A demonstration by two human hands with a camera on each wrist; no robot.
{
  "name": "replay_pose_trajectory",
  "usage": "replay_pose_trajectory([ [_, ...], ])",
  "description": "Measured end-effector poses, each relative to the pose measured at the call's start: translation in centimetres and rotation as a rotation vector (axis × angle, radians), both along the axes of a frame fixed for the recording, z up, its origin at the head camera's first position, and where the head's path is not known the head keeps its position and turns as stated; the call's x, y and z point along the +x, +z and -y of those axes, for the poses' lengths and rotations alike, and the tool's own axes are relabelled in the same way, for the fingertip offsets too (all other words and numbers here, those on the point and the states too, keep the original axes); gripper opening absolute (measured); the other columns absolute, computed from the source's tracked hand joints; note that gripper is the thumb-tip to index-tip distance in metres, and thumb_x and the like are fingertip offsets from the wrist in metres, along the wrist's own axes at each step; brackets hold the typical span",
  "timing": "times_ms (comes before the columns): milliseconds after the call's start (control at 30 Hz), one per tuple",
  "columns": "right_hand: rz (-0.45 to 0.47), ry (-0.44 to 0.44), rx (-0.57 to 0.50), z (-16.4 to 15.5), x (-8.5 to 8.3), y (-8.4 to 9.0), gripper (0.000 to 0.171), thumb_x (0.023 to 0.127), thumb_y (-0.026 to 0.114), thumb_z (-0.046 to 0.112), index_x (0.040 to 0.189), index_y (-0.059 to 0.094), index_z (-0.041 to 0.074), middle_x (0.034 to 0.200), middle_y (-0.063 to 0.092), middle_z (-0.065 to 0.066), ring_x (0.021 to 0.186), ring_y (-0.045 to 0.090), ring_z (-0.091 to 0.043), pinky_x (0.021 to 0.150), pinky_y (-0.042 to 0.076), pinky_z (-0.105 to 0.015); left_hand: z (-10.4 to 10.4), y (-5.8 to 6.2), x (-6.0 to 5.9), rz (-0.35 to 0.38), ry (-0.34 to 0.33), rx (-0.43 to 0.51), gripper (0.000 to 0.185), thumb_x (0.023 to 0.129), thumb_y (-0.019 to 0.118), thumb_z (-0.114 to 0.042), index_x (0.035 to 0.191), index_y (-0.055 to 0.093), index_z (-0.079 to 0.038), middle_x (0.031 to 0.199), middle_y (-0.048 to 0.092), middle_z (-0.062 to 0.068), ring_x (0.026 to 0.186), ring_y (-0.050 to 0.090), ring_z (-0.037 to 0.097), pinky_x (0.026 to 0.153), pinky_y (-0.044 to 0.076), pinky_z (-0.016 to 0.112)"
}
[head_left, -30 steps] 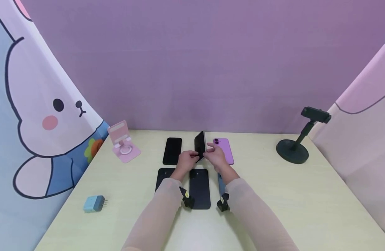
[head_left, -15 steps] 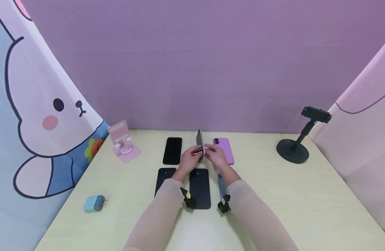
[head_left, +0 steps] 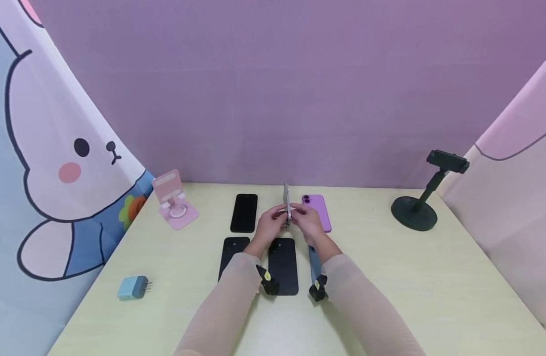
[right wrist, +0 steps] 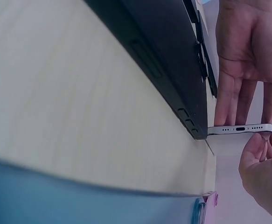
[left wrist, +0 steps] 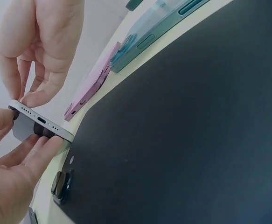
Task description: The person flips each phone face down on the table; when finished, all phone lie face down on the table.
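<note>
Both hands hold a silver-edged smartphone (head_left: 287, 195) on its long side, almost edge-on in the head view. My left hand (head_left: 268, 228) grips its left face, and my right hand (head_left: 306, 225) pinches it from the right. In the left wrist view the phone's bottom edge (left wrist: 41, 120) shows a charging port and speaker holes. That same end (right wrist: 240, 129) lies between the fingers of both hands in the right wrist view. A black phone (head_left: 244, 213) lies left of the hands and a purple phone (head_left: 317, 211) right of them.
Nearer the person lie two dark phones, one left (head_left: 231, 251) and one central (head_left: 283, 269), and a blue phone (head_left: 314, 262) partly under the right wrist. A pink folding stand (head_left: 177, 200) and blue charger plug (head_left: 133, 288) are left, a black stand (head_left: 415, 212) right.
The held phone has turned from showing its dark screen on the left to nearly edge-on. Fingers of both hands have shifted slightly around it. The other phones have stayed put.
</note>
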State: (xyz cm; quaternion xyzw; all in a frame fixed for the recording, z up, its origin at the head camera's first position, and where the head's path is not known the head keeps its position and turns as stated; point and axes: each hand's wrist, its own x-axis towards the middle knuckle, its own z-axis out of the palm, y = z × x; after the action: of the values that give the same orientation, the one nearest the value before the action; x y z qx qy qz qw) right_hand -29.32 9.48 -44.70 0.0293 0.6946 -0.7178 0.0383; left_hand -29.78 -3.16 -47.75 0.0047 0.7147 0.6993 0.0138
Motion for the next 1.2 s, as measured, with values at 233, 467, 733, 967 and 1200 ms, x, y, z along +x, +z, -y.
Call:
replay_pose_trajectory([
  [233, 0.002, 0.006, 0.010, 0.4, 0.0, -0.1, 0.032, 0.097, 0.050, -0.006, 0.129, 0.055, -0.010, 0.112, 0.056, -0.023, 0.108, 0.057, -0.036, 0.094, 0.049, -0.038, 0.3, 0.0, -0.2, -0.002, 0.021, -0.028, 0.031, 0.099, 0.056, -0.011, 0.129, 0.063, -0.006, 0.117, 0.064, 0.017, 0.098, 0.065, 0.026, 0.076, 0.056, 0.032],
  [467, 0.023, 0.007, 0.063, 0.7, 0.2, -0.6, 0.032, 0.097, 0.051, -0.005, 0.128, 0.056, -0.009, 0.111, 0.058, -0.022, 0.102, 0.059, -0.033, 0.091, 0.050, -0.038, 0.7, 0.2, -0.2, -0.024, 0.016, -0.007, 0.037, 0.098, 0.059, -0.015, 0.133, 0.057, -0.002, 0.114, 0.065, 0.018, 0.098, 0.066, 0.027, 0.075, 0.057, 0.034],
  [733, 0.034, 0.028, 0.138, 0.9, 0.3, -0.8, 0.035, 0.095, 0.050, -0.006, 0.129, 0.056, -0.009, 0.110, 0.058, -0.022, 0.096, 0.060, -0.028, 0.088, 0.051, -0.038, 1.2, 0.0, -0.3, -0.116, 0.015, -0.134, 0.040, 0.093, 0.065, -0.012, 0.132, 0.060, -0.004, 0.113, 0.066, 0.019, 0.098, 0.066, 0.024, 0.073, 0.056, 0.030],
  [967, 0.047, 0.031, 0.292, 0.8, 0.1, -1.0, 0.042, 0.088, 0.055, -0.005, 0.129, 0.057, -0.006, 0.110, 0.061, -0.023, 0.091, 0.061, -0.028, 0.081, 0.052, -0.036, 1.8, 0.2, -0.2, -0.184, 0.050, -0.263, 0.035, 0.090, 0.063, -0.006, 0.125, 0.065, -0.001, 0.109, 0.068, 0.018, 0.093, 0.068, 0.025, 0.070, 0.056, 0.027],
  [1200, 0.082, 0.024, 0.384, 1.0, -0.2, -1.3, 0.041, 0.086, 0.061, -0.004, 0.127, 0.060, -0.003, 0.114, 0.061, -0.021, 0.102, 0.059, -0.033, 0.086, 0.051, -0.039, 2.6, 0.0, -0.3, -0.188, 0.069, -0.395, 0.035, 0.088, 0.064, -0.004, 0.122, 0.065, 0.002, 0.111, 0.067, 0.021, 0.097, 0.067, 0.028, 0.075, 0.056, 0.032],
])
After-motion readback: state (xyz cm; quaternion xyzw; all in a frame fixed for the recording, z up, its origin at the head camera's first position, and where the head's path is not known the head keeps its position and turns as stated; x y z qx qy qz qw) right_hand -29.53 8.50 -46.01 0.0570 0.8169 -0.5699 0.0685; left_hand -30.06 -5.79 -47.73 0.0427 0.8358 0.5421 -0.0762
